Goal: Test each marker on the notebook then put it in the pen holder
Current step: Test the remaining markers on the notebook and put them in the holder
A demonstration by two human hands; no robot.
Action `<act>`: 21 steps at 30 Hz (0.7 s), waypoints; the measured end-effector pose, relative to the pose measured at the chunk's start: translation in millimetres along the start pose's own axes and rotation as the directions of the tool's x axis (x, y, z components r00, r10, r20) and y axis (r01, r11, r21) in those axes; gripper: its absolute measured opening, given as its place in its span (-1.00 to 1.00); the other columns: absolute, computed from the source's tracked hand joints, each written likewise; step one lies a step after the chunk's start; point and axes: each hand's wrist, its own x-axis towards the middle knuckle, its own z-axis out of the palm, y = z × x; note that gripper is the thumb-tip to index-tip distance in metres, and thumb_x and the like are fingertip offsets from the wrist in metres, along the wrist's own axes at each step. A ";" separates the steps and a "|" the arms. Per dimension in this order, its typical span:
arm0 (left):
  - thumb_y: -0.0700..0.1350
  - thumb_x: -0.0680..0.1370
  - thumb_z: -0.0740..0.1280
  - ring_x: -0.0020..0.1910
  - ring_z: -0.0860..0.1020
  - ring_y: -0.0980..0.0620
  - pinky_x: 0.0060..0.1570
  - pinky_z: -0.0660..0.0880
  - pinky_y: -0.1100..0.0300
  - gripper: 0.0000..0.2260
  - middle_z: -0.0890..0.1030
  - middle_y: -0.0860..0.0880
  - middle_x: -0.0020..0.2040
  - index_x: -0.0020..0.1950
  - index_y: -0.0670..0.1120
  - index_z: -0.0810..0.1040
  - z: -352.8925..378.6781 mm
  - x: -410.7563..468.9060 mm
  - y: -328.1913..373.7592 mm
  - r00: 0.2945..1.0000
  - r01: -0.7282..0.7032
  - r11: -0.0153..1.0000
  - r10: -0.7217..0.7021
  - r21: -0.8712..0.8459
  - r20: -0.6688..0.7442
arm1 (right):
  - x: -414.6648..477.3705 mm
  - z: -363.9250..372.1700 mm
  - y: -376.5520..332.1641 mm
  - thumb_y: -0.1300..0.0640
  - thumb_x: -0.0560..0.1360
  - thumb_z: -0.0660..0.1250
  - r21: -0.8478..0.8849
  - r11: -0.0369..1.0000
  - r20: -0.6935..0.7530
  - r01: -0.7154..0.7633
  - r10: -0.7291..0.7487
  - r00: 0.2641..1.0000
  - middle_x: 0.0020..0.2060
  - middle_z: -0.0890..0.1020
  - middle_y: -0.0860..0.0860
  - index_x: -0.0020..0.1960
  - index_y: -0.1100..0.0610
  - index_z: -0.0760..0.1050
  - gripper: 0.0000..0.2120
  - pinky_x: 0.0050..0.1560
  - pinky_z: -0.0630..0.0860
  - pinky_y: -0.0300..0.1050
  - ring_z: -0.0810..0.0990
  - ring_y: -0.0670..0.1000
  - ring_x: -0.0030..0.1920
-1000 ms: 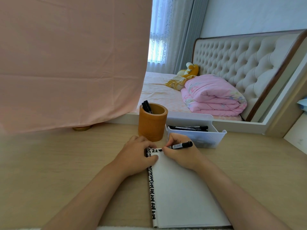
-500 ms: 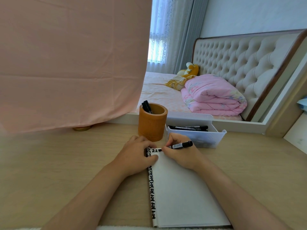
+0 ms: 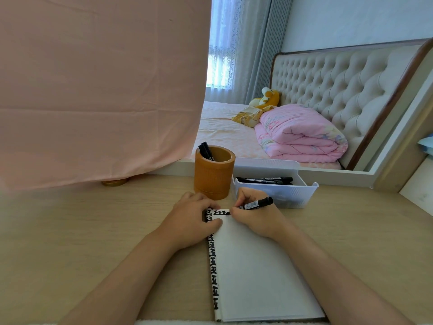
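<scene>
White smooth-paged notebook [image 3: 257,273] flat on pale wood-grain desk [image 3: 93,231], black block marks down the spine edge. Left hand [image 3: 192,221] resting on its 11 o'clock corner, fingers relaxed. Right hand [image 3: 255,219] curled round slim black marker [image 3: 256,204], tip on page at 12 o'clock. Cylindrical ochre pen holder [image 3: 214,177] just beyond, two markers [image 3: 206,151] inside. Ribbed white plastic tray [image 3: 276,195] at 1 o'clock with spare markers [image 3: 264,180].

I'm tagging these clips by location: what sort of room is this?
Most likely a bedroom, with a wooden desk beside the bed: a tufted headboard, a folded pink quilt and a curtained window show it.
</scene>
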 end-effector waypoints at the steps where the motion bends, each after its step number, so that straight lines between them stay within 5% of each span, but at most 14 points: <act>1: 0.19 0.50 0.32 0.19 0.27 0.18 0.25 0.32 0.10 -0.66 0.46 0.23 0.17 0.26 0.22 0.50 -0.3 0.0 0.0 1.000 0.000 1.000 0.000 -0.002 -0.001 | -0.1 -0.2 0.3 0.30 0.44 0.43 0.011 1.000 -0.026 -0.006 0.007 1.000 -0.41 0.55 -0.03 -0.31 0.11 0.46 -0.77 -0.39 0.38 -0.23 0.46 -0.11 -0.41; 6: 0.18 0.57 0.26 0.19 0.34 0.22 0.23 0.37 0.15 -0.62 0.49 0.23 0.20 0.37 0.17 0.44 -7.4 -1.7 0.9 1.000 -0.020 0.999 0.020 -0.051 0.012 | -4.3 -3.3 -4.3 0.21 0.52 0.43 0.142 0.990 -0.064 0.012 -0.003 0.998 -0.40 0.63 0.09 -0.20 0.17 0.51 -0.85 -0.48 0.41 -0.15 0.48 0.06 -0.50; 11: -0.03 0.59 0.28 0.19 0.43 0.27 0.20 0.36 0.29 -0.63 0.52 0.20 0.22 0.40 0.15 0.43 -30.8 0.7 -16.1 0.994 0.026 0.987 -0.043 -0.157 -0.101 | -2.1 -11.9 -15.0 0.22 0.53 0.42 0.200 0.978 -0.043 0.059 -0.051 0.998 -0.35 0.67 0.07 -0.03 0.14 0.59 -0.97 -0.50 0.46 -0.21 0.54 0.05 -0.51; 16: -0.01 0.51 0.37 0.15 0.37 0.13 0.17 0.36 0.21 -0.71 0.45 0.17 0.09 0.23 0.16 0.53 -43.5 -1.7 -34.3 0.991 0.117 0.984 -0.125 0.131 0.050 | -2.9 -14.8 -12.2 0.40 0.59 0.27 0.258 0.962 0.108 0.084 -0.116 0.987 -0.03 0.67 0.16 0.28 0.13 0.56 -0.66 -0.41 0.48 -0.19 0.63 0.06 -0.29; 21: 0.01 0.52 0.42 -0.03 0.45 0.16 -0.06 0.39 0.26 -0.90 0.50 0.18 -0.04 -0.03 0.20 0.55 -44.0 -2.1 -35.8 0.993 0.114 0.991 -0.112 0.070 -0.030 | -1.1 -19.8 -16.1 0.36 0.68 0.00 0.482 0.865 0.273 -0.137 0.000 0.962 0.17 0.63 0.20 0.40 0.12 0.48 -0.57 -0.28 0.62 -0.05 0.65 0.15 -0.07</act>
